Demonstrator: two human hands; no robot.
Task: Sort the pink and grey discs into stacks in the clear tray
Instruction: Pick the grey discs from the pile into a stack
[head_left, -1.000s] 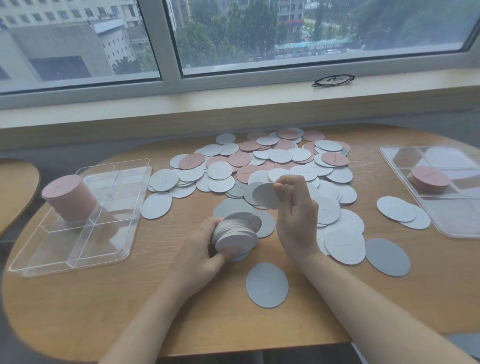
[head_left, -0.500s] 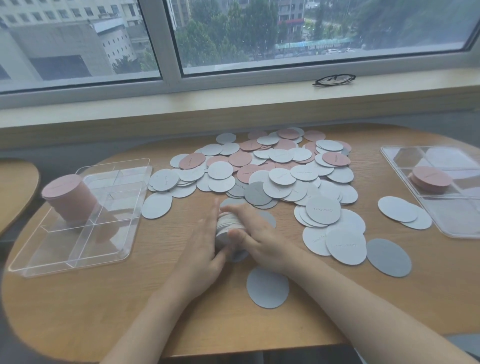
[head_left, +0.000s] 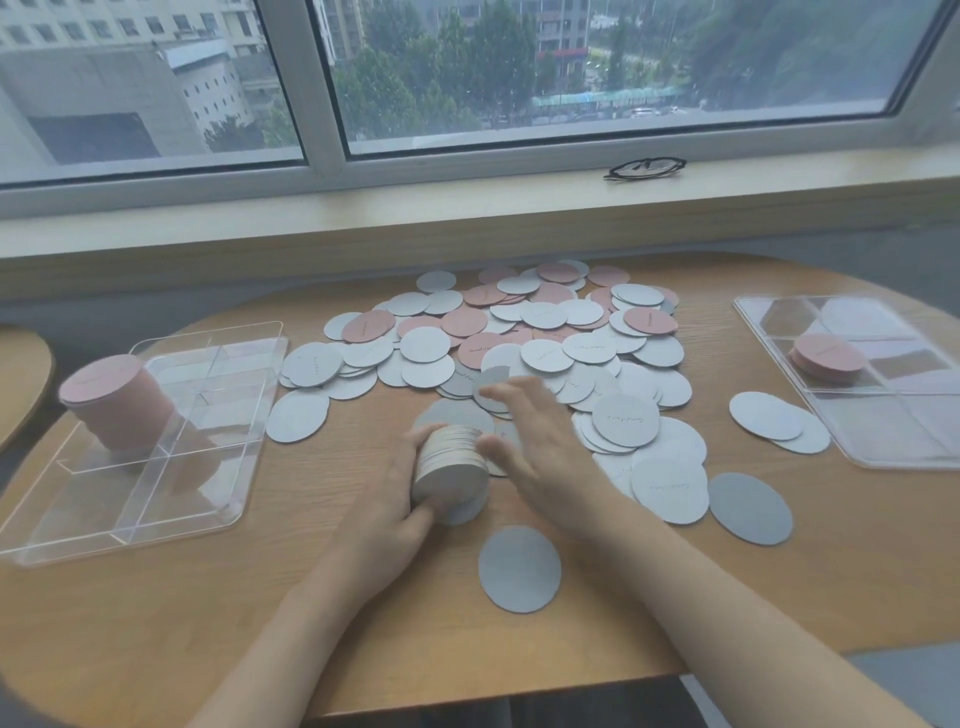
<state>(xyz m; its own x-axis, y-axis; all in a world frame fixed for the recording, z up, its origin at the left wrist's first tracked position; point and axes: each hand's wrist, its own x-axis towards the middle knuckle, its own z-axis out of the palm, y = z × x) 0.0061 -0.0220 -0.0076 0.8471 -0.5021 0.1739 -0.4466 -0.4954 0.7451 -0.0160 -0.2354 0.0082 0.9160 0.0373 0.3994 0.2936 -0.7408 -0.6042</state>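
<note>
left hand (head_left: 387, 501) curled, right hand (head_left: 537, 441) flat

text: none legible — faint script on discs (head_left: 625, 419) | too blurred

Soft, even daylight from the far window (head_left: 467, 78); hazy, low contrast. Faint shadows on desk (head_left: 156, 623). Right hand (head_left: 540, 441) motion-blurred. Wide-angle bend at edges; glare on left clear tray (head_left: 249, 353).

— Where are the discs (head_left: 519, 332)?
— Pink and grey, scattered mid-frame. A tall pink stack (head_left: 117, 402) stands in the clear tray (head_left: 228, 499), left.
— And grey?
— A tilted grey stack (head_left: 451, 467), centre, low.
</note>
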